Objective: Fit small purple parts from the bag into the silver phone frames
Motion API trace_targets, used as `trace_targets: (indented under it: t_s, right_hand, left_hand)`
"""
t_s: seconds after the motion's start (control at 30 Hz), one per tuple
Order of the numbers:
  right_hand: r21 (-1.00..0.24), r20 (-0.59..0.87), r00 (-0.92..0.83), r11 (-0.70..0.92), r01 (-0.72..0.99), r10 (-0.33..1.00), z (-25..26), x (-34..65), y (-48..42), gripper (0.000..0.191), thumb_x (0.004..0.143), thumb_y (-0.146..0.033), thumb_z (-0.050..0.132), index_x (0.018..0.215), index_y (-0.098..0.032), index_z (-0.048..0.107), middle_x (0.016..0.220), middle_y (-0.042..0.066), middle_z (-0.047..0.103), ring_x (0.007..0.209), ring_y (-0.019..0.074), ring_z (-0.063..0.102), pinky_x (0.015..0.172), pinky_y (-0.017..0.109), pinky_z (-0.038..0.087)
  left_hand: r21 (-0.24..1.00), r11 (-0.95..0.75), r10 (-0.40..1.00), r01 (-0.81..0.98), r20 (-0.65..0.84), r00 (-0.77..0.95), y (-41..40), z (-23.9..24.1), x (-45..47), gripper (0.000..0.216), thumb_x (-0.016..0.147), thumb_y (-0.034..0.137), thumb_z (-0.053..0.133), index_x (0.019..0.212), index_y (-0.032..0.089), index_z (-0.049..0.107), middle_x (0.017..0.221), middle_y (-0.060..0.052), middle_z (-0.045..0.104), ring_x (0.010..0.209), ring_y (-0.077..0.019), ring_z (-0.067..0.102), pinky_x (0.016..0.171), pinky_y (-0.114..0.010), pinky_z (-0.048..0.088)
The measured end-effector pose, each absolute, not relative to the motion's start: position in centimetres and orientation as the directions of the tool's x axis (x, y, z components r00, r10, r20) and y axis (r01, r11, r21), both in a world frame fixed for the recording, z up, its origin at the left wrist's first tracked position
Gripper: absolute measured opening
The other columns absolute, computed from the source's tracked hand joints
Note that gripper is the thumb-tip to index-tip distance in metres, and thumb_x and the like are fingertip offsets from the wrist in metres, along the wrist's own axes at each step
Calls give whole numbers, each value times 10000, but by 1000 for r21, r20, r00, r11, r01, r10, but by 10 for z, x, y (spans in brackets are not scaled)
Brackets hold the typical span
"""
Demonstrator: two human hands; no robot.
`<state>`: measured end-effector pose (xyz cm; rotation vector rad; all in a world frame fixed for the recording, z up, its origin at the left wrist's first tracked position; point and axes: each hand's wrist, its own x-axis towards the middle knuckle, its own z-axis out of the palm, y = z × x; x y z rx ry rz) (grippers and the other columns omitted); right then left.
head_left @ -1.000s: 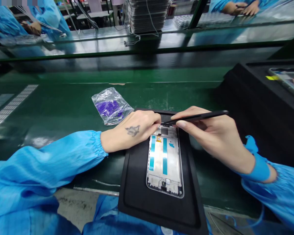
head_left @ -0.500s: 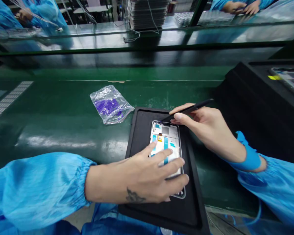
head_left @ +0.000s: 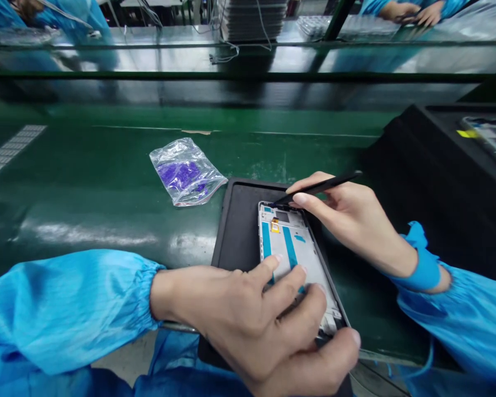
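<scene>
A white phone frame with blue strips lies on a black tray in front of me, its near end turned to the right. My left hand grips the near end of the frame, fingers on top and thumb underneath. My right hand pinches a thin black stylus like a pen. The stylus tip touches the far top edge of the frame.
A clear plastic bag of small purple parts lies on the green conveyor belt to the left of the tray. A large black fixture stands at the right. Other people's hands in blue sleeves work beyond the far rail.
My left hand came back from the frame's top to its near end, took hold and swung that end to the right. The right hand with the stylus stayed at the top edge.
</scene>
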<state>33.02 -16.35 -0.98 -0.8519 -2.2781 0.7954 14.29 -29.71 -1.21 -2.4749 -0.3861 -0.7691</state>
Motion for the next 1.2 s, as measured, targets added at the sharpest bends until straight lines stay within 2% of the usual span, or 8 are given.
trace_targets:
  t_s: [0.13,0.27,0.4,0.57,0.83,1.0,1.2]
  right_hand:
    - [-652,318,-653,658,376,687,-9,330,-165,210,937,-394,633,956,-222,752,983,55,753,843,229,705,727,352,537]
    - [-641,312,-658,663,386,685,-8,328,-167,202,942,-378,619,971,-227,750,972,54,751,791,218,690,663,344,520]
    - [-634,316,-663,671,384,678,-8,328,-168,183,947,-357,612,983,-229,739,981,49,746,802,214,695,691,350,536]
    - [-618,324,-668,684,387,670,-9,330,-172,171,946,-351,616,1013,-245,732,1016,55,744,866,234,708,761,382,567]
    - [-656,316,-651,655,375,690,-10,333,-169,175,940,-346,634,1011,-222,734,1019,56,745,867,213,710,709,338,576]
    - [-679,299,-636,628,382,711,-10,330,-167,192,930,-381,646,979,-226,748,1018,53,755,854,218,716,701,333,574]
    - [-696,289,-605,597,399,742,-10,327,-167,207,919,-401,658,928,-220,757,1000,50,764,849,219,717,666,313,569]
  left_hand:
    - [-349,-843,135,410,601,788,-296,-4,146,375,1039,379,468,1180,169,746,925,-90,779,798,-236,759,623,-327,645]
    - [-334,-832,162,443,618,770,-297,-1,147,335,1036,355,487,1159,194,753,913,-78,781,788,-220,759,628,-314,647]
    - [-330,-830,185,451,599,779,-298,-1,146,330,1040,347,473,1178,215,743,943,-70,782,797,-209,755,644,-307,643]
    - [-308,-847,193,434,582,790,-300,0,145,326,1025,352,512,1198,174,724,971,-115,772,855,-251,759,681,-352,653]
    - [-359,-824,184,439,563,806,-300,-3,143,325,1032,348,477,1230,226,704,1008,-80,770,910,-236,749,730,-357,656]
    - [-333,-845,166,419,583,796,-299,-3,143,302,1011,345,533,1190,196,725,961,-102,768,906,-265,757,719,-379,664]
    - [-341,-841,164,420,578,799,-299,-2,143,345,1019,374,515,1217,173,715,975,-116,766,879,-264,757,696,-376,656]
